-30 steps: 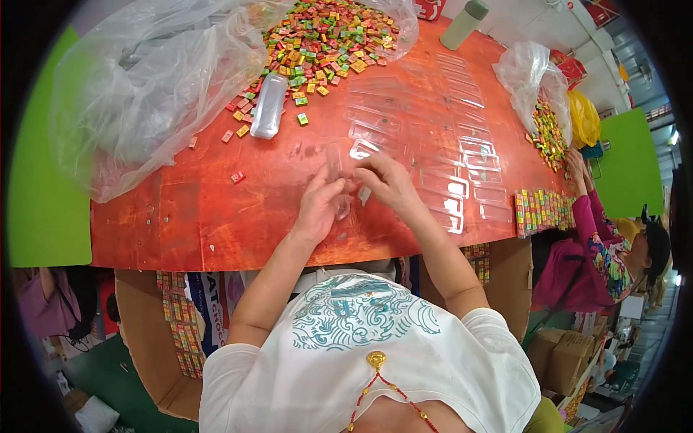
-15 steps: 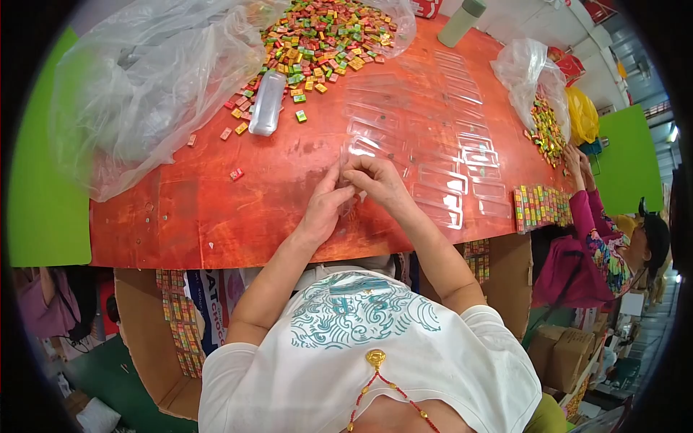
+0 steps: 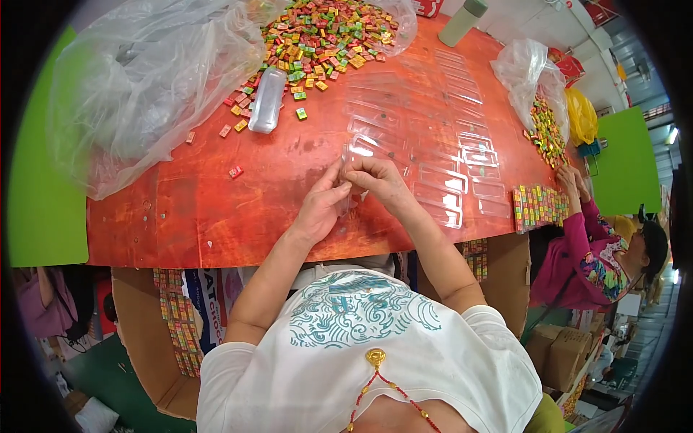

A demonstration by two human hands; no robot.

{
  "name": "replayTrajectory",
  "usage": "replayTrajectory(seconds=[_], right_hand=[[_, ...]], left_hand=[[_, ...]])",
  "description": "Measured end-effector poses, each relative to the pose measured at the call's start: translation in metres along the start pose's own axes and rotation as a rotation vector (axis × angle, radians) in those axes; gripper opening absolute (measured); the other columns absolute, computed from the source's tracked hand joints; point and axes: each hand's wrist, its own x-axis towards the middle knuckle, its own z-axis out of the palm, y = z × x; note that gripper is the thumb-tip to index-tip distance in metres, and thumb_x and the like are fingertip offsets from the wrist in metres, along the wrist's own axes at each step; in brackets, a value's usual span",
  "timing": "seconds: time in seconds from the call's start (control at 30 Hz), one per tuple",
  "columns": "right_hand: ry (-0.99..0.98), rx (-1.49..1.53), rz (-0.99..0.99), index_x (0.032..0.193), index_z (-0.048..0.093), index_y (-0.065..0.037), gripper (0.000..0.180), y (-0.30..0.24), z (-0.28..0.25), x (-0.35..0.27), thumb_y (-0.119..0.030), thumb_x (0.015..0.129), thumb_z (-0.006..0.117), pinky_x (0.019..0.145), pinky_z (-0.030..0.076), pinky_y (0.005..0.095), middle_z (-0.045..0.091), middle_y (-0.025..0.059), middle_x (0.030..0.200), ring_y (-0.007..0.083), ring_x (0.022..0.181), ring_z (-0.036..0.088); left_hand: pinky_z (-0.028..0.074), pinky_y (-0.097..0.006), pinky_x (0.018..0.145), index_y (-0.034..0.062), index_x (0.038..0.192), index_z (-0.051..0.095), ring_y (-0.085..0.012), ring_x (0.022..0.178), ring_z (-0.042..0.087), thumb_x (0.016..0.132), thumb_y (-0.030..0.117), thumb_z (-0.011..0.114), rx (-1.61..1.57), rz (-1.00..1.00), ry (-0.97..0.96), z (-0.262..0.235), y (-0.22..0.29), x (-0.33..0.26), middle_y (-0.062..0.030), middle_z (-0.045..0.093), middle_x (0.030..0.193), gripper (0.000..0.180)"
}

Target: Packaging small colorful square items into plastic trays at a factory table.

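- Both hands meet near the middle of the surface's near edge, over the orange surface (image 3: pixel 216 216).
- The left hand (image 3: pixel 317 209) has its fingers pinched shut on a clear plastic tray (image 3: pixel 361 153), gripping its near end.
- The right hand (image 3: pixel 382 184) closes its fingers on the same tray from the other side, knuckles up, touching the left hand's fingertips.
- The tray lies just beyond the fingers, at the near end of a spread of empty clear trays (image 3: pixel 447 137) running toward the far right corner.
- A heap of coloured candies (image 3: pixel 325 36) sits at the far edge on a clear plastic bag (image 3: pixel 144 86), which covers the far left corner.
- A small clear bottle (image 3: pixel 266 101) lies on its side beside the loose candies.
- At the right edge, another person's hands (image 3: pixel 570 180) rest by a filled block of candies (image 3: pixel 538 208).
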Motion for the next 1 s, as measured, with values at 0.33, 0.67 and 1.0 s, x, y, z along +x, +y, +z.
replayTrajectory(seconds=[0.33,0.67,1.0], right_hand=[[0.501,-0.341,-0.311,0.087,0.064,-0.004,0.004,-0.038,-0.052,-0.024,-0.007,0.086,0.061,0.064,0.045,0.0264,0.062,0.0028,0.08,0.0122,0.072,0.058],[0.241,-1.514,-0.462,0.085,0.056,-0.008,0.01,0.015,-0.016,-0.036,-0.01,0.08,0.065,0.074,0.039,0.0389,0.051,0.008,0.08,0.0255,0.08,0.055],[0.159,-0.37,-0.111,0.094,0.065,0.0,0.021,-0.003,0.019,-0.024,-0.019,0.086,0.065,0.063,0.05,0.0305,0.065,0.0112,0.082,0.0176,0.07,0.063]], left_hand=[[0.052,-0.035,0.078,0.0089,0.138,0.044,-0.0197,0.093,0.063,0.097,0.011,0.048,-0.135,0.167,0.152,-0.054,0.022,-0.007,-0.0098,0.062,0.107,0.041],[0.051,-0.034,0.077,0.0091,0.135,0.043,-0.0194,0.096,0.061,0.094,0.01,0.054,-0.114,0.124,0.162,-0.035,0.012,-0.017,-0.008,0.06,0.11,0.043],[0.048,-0.028,0.087,0.0078,0.151,0.023,-0.014,0.114,0.053,0.092,0.003,0.05,0.113,0.011,0.09,-0.006,-0.018,-0.018,-0.0053,0.047,0.134,0.065]])
